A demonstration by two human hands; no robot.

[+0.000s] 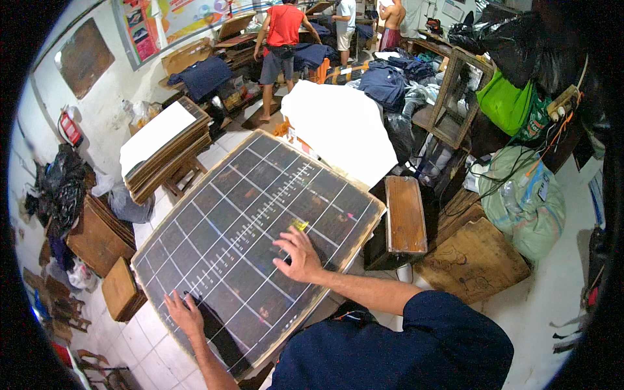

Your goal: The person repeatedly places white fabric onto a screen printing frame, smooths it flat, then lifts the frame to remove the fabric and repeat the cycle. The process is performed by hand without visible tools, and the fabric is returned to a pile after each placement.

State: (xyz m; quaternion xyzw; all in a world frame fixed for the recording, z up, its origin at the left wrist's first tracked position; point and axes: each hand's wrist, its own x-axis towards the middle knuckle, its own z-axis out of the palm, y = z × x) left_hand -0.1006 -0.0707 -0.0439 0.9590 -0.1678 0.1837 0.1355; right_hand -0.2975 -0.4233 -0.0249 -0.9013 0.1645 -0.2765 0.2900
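A large dark board (221,227) with white grid lines and a ruler-like scale lies tilted in front of me. My left hand (184,314) rests near its left edge, fingers spread and nothing in them. Over the right half of the board is my right hand (300,259), fingers apart and slightly bent, holding nothing visible. A small yellow mark (299,225) shows just beyond its fingertips. Whether the right palm presses on the board, I cannot tell. Past the far right edge spreads a big white sheet or cloth (338,120).
Stacked boards with a white top (162,140) stand at the left. A wooden box (406,214) is close on the right, beside a green sack (523,201) and loose cables. Several people work farther back, one in a red shirt (284,26), near piles of dark cloth (383,84).
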